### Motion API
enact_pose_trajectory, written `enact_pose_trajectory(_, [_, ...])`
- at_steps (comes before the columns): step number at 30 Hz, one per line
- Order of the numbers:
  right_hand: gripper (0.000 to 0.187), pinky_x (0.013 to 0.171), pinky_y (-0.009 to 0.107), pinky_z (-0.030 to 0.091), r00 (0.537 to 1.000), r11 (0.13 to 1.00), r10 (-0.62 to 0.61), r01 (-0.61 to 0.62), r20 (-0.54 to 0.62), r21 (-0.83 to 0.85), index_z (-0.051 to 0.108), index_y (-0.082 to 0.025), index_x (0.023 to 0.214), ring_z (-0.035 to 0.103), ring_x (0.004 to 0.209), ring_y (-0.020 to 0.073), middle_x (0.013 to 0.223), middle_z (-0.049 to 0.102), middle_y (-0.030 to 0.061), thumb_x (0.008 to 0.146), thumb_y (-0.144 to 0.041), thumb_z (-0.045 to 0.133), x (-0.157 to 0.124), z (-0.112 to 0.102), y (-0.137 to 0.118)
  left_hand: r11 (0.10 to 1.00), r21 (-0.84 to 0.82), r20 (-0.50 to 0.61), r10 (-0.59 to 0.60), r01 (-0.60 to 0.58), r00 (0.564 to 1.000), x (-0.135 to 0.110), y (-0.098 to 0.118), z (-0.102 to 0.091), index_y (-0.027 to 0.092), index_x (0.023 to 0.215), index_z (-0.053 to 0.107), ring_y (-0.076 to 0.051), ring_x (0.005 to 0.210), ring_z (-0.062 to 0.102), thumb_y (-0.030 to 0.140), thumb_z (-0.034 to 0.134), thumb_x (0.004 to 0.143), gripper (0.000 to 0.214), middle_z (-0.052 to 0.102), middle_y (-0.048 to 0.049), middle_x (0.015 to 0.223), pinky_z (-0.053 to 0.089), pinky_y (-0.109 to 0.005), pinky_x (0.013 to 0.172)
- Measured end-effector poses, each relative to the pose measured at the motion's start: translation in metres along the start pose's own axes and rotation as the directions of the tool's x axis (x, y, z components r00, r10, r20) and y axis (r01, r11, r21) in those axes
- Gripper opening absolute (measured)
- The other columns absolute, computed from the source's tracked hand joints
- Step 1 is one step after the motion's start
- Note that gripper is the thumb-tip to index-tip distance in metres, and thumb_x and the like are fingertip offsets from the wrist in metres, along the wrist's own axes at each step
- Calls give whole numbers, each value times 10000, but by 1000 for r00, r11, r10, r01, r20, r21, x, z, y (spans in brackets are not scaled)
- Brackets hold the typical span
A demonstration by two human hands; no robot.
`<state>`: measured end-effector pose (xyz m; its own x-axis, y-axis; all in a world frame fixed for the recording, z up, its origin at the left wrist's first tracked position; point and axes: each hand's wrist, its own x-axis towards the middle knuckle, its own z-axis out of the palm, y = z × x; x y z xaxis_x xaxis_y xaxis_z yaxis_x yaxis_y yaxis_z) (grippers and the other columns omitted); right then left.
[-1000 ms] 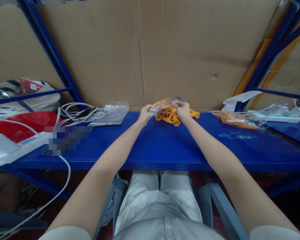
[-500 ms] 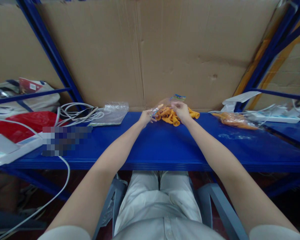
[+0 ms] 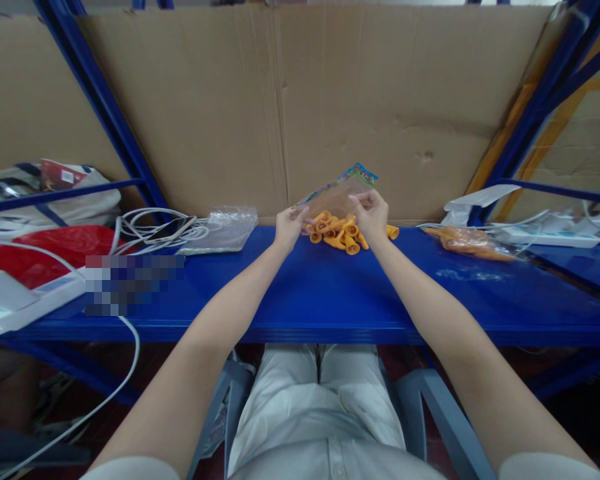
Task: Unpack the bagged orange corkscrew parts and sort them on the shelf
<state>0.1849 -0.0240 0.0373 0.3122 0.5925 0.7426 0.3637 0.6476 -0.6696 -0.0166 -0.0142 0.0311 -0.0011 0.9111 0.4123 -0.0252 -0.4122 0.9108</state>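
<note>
The grip of the left hand [image 3: 291, 228] and that of the right hand [image 3: 371, 213] both pinch a clear bag [image 3: 333, 197], stretched between them at twelve o'clock. Orange pieces [image 3: 335, 241] lie heaped on the blue table [image 3: 325, 287] at the bag's six o'clock. A filled packet [image 3: 470, 243] rests around the right hand's three o'clock.

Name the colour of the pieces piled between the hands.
Orange pieces, clearest in the head view.

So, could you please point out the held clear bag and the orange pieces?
Clear bag [image 3: 331, 199], head view: its transparent middle.
Orange pieces [image 3: 335, 243], head view: side of a front piece.
</note>
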Motion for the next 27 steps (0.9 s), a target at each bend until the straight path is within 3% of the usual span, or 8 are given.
enact_pose_trajectory(5, [382,827,339,580,998,998,-62,63,-11,19,631,-238,1035,680,914,191,1069,676,61,905,-596,611,-4,-2,-14,996,26,-33,86,-85,996,-4,5,5,166,1117,631,-146,608,715,401,666,921,308,752,-45,787,502,-193,515])
enact_pose_trajectory(9, [354,849,335,566,989,988,-143,146,-42,56,615,-252,1134,684,979,196,1116,650,66,972,-551,516,-4,-2,-21,985,21,-47,174,-173,984,-9,7,7,224,1229,605,-170,879,741,364,623,937,324,750,-58,1020,561,-222,699])
enact_pose_trajectory(13, [316,933,361,539,966,968,-248,250,-68,26,621,-252,1149,654,1115,220,1150,639,80,996,-490,480,-1,-4,-23,964,3,-65,265,-265,962,-13,11,6,268,1296,602,-244,1271,615,334,704,861,452,685,-70,1260,543,-293,947])
enact_pose_trajectory(16, [272,981,385,512,948,951,-310,308,-67,-30,634,-254,1117,617,1189,228,1178,629,78,990,-447,490,0,-7,-21,959,-13,-28,284,-285,958,-12,14,4,280,1264,642,-277,1396,509,333,732,828,449,675,-73,1311,487,-344,1059])
enact_pose_trajectory(21, [178,1020,382,482,954,954,-299,298,-36,-23,647,-256,938,623,1144,213,1075,659,57,961,-393,537,5,-10,-13,966,-97,-48,238,-241,970,-1,7,-1,242,1129,729,-269,1317,584,308,676,824,316,722,-69,1256,501,-366,1049])
enact_pose_trajectory(27, [115,1015,394,480,977,977,-211,211,-12,31,631,-244,812,637,1083,208,1011,690,50,910,-291,592,6,-8,-8,958,-281,-25,-62,53,998,13,-3,-6,193,1149,709,-258,1045,721,373,560,898,344,757,-80,1149,606,-361,824])
